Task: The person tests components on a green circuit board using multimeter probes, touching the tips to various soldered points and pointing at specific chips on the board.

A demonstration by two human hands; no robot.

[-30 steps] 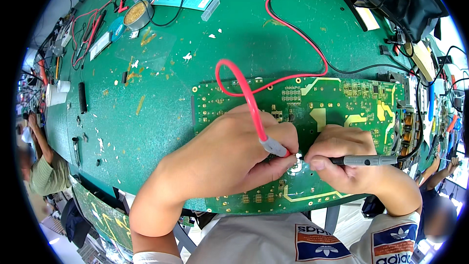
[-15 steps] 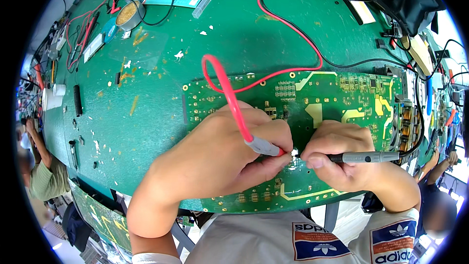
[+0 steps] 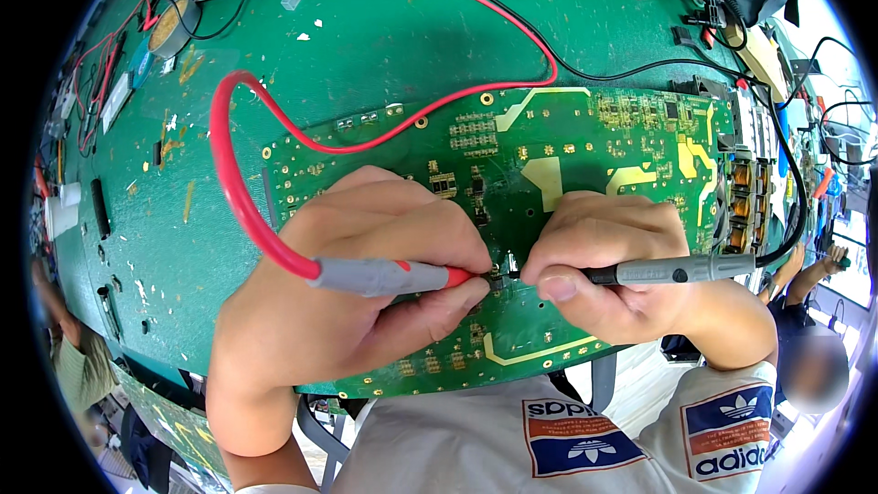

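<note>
The board (image 3: pixel 585 163) is laid on the near part of the table (image 3: pixel 384 46), its components spread between and around both hands. By the left hand (image 3: pixel 370 233) the red probe (image 3: pixel 380 277) is held in a close pinch, pointed right; by the right hand (image 3: pixel 617 233) the black probe (image 3: pixel 681 270) is gripped in the same way, pointed left. The two tips are brought close together over small parts near the middle of the board; whether metal is touched by either cannot be told.

If one tip is allowed to skid off its small contact, neighbouring points could be bridged, and a false reading or, were the board powered, a short could be caused. The tips could also be knocked together, since so little room is left between the fingertips. The red lead (image 3: pixel 229 155) is arched high on the left and draped across the board's far edge; if it is tugged, the red probe could be twisted in the pinch. The black lead (image 3: pixel 802 201) is looped beside the wound parts (image 3: pixel 743 197) at the right, where it could be snagged. If the board is pressed hard at its near edge, it could be shifted under the probes.
</note>
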